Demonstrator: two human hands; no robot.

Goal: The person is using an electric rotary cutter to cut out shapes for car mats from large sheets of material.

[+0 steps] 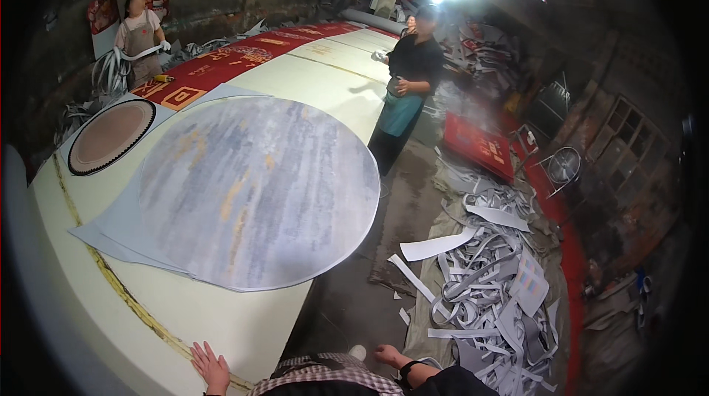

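Note:
My left hand (210, 368) lies flat on the pale cream tabletop (148, 296) at its near edge, fingers spread, next to a worn yellow seam. Over the floor beside the table hangs my right hand (390, 356), its fingers curled in and nothing visible in them. Ahead of my left hand, a large round rug (258, 182) with grey-blue streaks and gold flecks rests on the table. Grey-blue sheet offcuts (118, 237) stick out from under its left side. Neither hand touches the rug.
A smaller brown oval mat (111, 136) with a dark scalloped border lies at the far left. Red printed sheeting (214, 64) covers the table's far side. Tangled grey and white strips (487, 300) heap on the right floor. One person (402, 86) stands right of the table; another (139, 34) holds strips.

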